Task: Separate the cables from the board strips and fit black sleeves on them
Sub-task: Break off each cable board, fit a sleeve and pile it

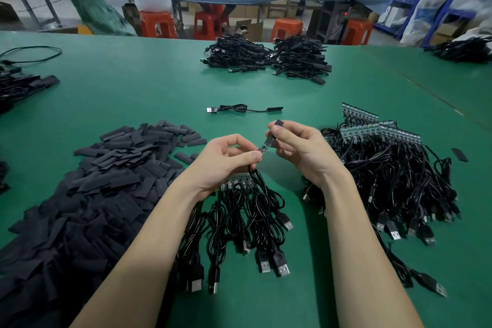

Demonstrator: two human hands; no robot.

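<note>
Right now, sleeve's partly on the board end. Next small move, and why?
Probably slide the black sleeve further down with the right hand, while the left hand pinches the cable by the small board. Part of the board shows uncovered below the sleeve's lower edge.

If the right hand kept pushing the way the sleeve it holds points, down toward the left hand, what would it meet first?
The right hand would probably run the black sleeve further over the small board, then reach the left hand fingers pinching it; depth is unclear.
</note>
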